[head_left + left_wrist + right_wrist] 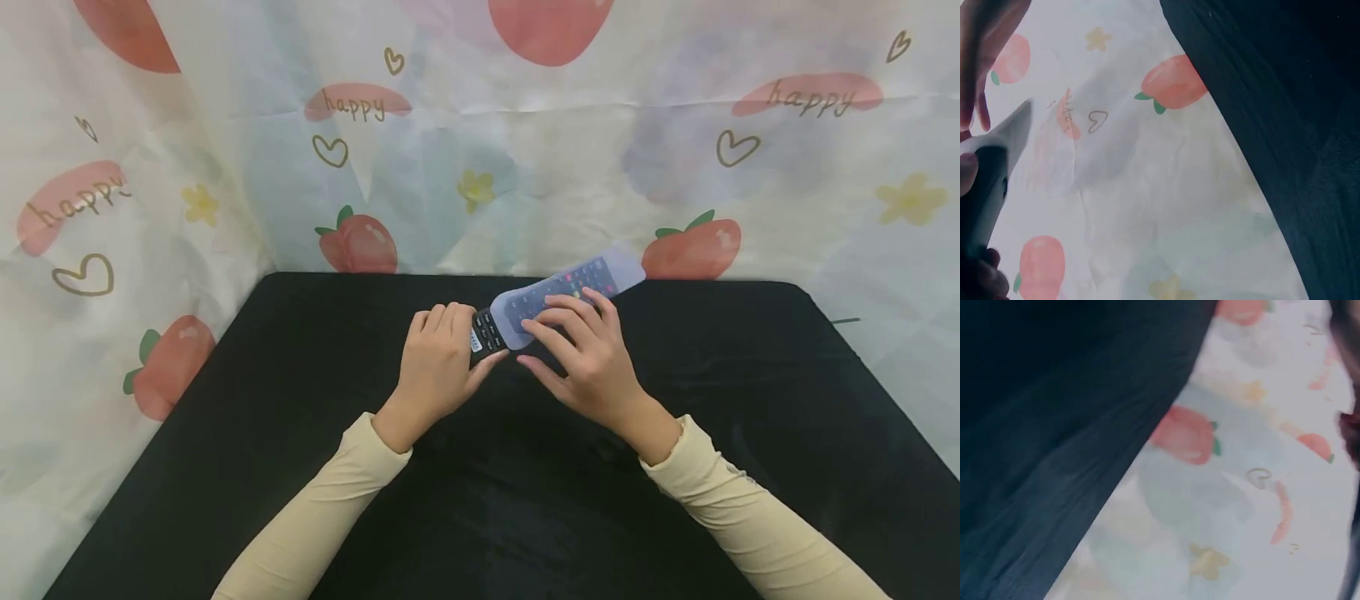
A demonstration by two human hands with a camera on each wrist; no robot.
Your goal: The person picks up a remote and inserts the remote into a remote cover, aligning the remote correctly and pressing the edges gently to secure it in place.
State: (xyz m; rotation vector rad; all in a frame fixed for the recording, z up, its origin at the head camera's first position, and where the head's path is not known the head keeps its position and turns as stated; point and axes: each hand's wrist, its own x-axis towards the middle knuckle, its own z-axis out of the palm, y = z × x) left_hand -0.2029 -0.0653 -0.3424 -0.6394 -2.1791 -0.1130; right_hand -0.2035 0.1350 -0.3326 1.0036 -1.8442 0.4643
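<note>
In the head view, a black remote control (487,332) lies slantwise inside a translucent bluish sleeve (626,271), its lower keys bare and its other keys showing through the sleeve. My left hand (437,354) grips the bare lower end, thumb along the near edge. The right hand (588,358) is over the sleeve with fingers spread and slightly bent, fingertips at its face and thumb apart below. From the left wrist, the dark remote (988,194) and pale sleeve (1017,131) appear edge-on. Only a blurred sliver of the right hand (1350,431) shows in the right wrist view.
A black cloth covers the table (480,500) beneath both hands. Behind and to the sides hangs a pale curtain (555,167) printed with peaches, hearts and flowers, meeting the table's back edge.
</note>
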